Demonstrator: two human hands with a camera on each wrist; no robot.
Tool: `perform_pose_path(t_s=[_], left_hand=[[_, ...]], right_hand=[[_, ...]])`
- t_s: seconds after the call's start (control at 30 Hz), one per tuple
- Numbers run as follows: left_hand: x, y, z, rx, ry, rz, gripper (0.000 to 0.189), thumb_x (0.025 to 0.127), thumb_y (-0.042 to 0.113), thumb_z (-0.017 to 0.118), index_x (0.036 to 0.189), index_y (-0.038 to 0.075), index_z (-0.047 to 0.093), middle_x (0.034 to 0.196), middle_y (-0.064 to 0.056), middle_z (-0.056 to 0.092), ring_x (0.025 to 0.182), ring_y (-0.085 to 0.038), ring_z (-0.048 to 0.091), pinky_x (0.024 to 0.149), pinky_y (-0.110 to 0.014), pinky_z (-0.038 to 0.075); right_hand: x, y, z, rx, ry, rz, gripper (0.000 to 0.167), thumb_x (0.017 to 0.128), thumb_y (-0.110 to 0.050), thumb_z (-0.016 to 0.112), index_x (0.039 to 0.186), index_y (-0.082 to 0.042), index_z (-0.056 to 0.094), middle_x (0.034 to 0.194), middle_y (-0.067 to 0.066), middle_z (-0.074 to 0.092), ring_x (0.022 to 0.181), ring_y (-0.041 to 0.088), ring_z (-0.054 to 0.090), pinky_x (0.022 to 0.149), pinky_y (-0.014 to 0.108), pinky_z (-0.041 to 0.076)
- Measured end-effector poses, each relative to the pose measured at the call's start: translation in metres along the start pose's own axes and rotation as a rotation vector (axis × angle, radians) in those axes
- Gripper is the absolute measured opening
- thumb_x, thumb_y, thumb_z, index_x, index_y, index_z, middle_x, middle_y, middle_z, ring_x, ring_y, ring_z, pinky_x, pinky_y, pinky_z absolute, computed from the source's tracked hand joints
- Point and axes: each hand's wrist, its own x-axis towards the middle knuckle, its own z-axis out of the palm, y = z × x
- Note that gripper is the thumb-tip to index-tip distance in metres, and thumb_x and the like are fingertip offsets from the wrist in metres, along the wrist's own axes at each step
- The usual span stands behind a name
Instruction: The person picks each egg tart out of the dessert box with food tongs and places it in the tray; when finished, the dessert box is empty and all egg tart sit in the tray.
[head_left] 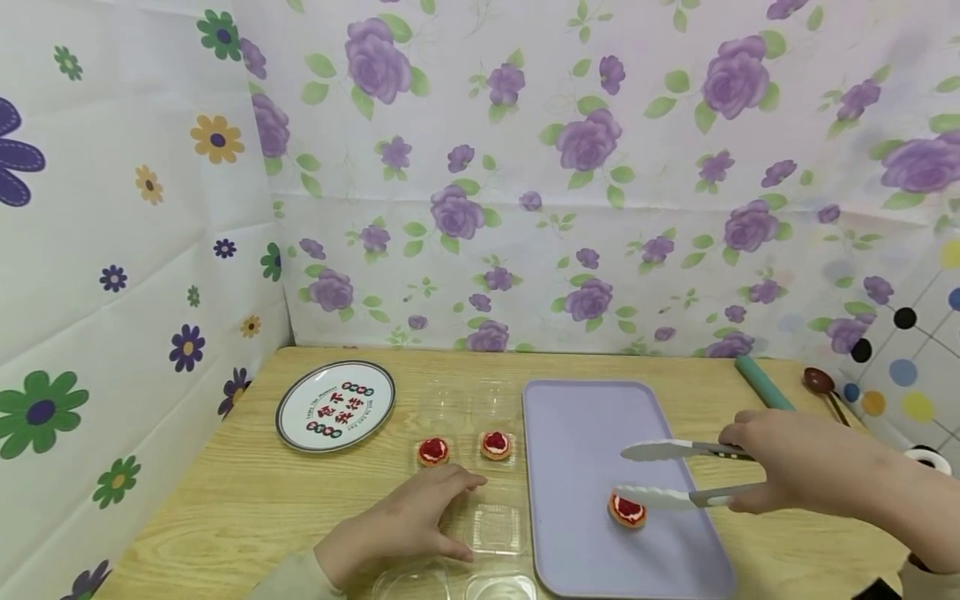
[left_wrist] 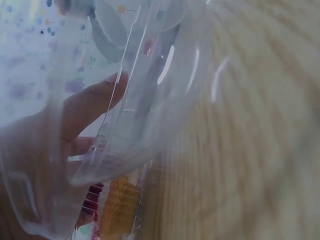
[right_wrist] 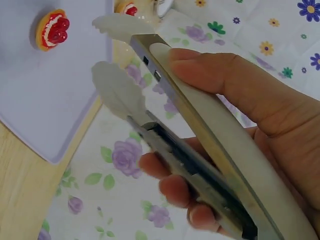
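Note:
My right hand [head_left: 787,467] grips a pair of tongs [right_wrist: 200,120], thumb on one arm and fingers curled round the other. The tongs' white tips stand apart above the lavender tray [head_left: 577,433]. One tip overlaps a small red-topped tart [head_left: 627,512] on that tray in the head view; whether it touches, I cannot tell. To the left of the tray lies a clear plastic container [head_left: 497,530] with several compartments. Two similar tarts, a left one [head_left: 433,451] and a right one [head_left: 495,446], sit in it. Thumb and fingers spread, my left hand [head_left: 412,521] is at the container's left side.
A white plate [head_left: 335,408] with a dark rim and printed lettering is at the back left of the wooden table [head_left: 225,500]. At the back right lie a green cylinder [head_left: 763,383] and a dark ladle [head_left: 819,382]. Flowered sheets [head_left: 525,208] hang behind and beside the table.

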Motion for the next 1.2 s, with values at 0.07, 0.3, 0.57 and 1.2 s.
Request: perform_pose_path(t_s=[0.07, 0.3, 0.57, 1.2], left_hand=[[-0.001, 0.000, -0.001, 0.016, 0.008, 0.008, 0.082, 0.072, 0.055, 0.076, 0.138, 0.017, 0.048, 0.126, 0.005, 0.056, 0.119, -0.015, 0.053, 0.105, -0.035, 0.044], [-0.006, -0.001, -0.012, 0.031, 0.021, 0.007, 0.083, 0.071, 0.054, 0.077, 0.139, 0.018, 0.048, 0.132, 0.002, 0.054, 0.121, -0.018, 0.052, 0.106, -0.038, 0.044], [-0.019, -0.008, -0.024, 0.027, 0.047, -0.047, 0.076, 0.072, 0.048, 0.079, 0.137, 0.020, 0.050, 0.133, 0.001, 0.054, 0.124, -0.022, 0.050, 0.106, -0.043, 0.043], [-0.049, -0.038, -0.033, -0.055, 0.154, -0.060, 0.077, 0.065, 0.046, 0.084, 0.132, 0.020, 0.055, 0.126, 0.007, 0.057, 0.117, -0.017, 0.054, 0.102, -0.043, 0.047]], right_hand=[[0.000, -0.001, -0.002, -0.006, 0.035, -0.015, 0.058, 0.071, -0.055, 0.077, 0.107, -0.012, 0.066, 0.089, -0.008, 0.057, 0.068, 0.000, 0.051, 0.057, 0.023, 0.047], [0.001, -0.011, -0.006, -0.018, 0.187, -0.106, 0.058, 0.072, -0.054, 0.076, 0.110, -0.012, 0.064, 0.093, -0.009, 0.056, 0.065, -0.007, 0.045, 0.052, 0.018, 0.042], [0.008, -0.022, -0.018, -0.122, 0.248, -0.124, 0.059, 0.075, -0.057, 0.072, 0.116, -0.015, 0.063, 0.095, -0.007, 0.057, 0.063, -0.005, 0.042, 0.049, 0.017, 0.039], [0.026, -0.058, -0.027, -0.090, 0.297, -0.277, 0.059, 0.080, -0.058, 0.068, 0.116, -0.012, 0.064, 0.099, -0.004, 0.063, 0.069, 0.002, 0.057, 0.057, 0.023, 0.049]])
